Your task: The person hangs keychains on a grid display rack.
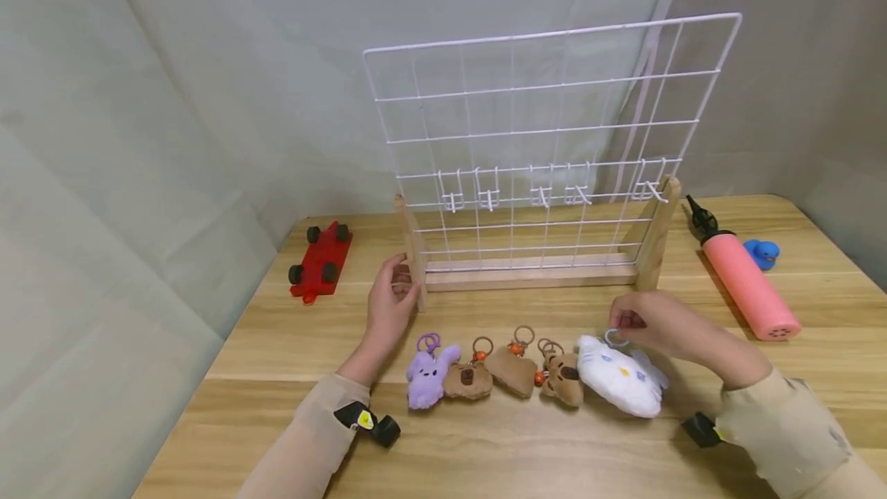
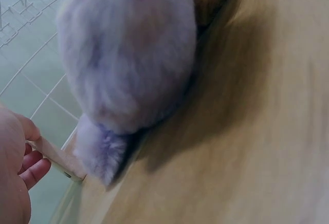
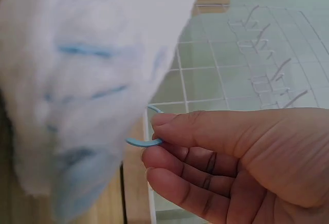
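Observation:
My right hand [image 1: 661,326] pinches the light blue ring [image 3: 144,142] of a white plush cat keychain [image 1: 620,376] between thumb and forefinger. The plush hangs close over the table, its blue eyes and yellow nose facing up. My left hand [image 1: 389,300] grips the left wooden leg [image 1: 413,252] of a white wire grid rack [image 1: 513,133], thumb on one side and fingers behind. Between the hands lie a purple plush dog keychain [image 1: 426,380], a brown plush keychain [image 1: 468,381], a plain brown one [image 1: 513,372] and a brown bear one [image 1: 563,380].
Several white hooks [image 1: 488,199] hang in a row on the grid. A red toy car [image 1: 322,262] lies at the left of the table. On the right lie a pink hand pump [image 1: 748,283] and a blue rubber duck [image 1: 762,253]. Grey cloth [image 1: 242,60] surrounds the table.

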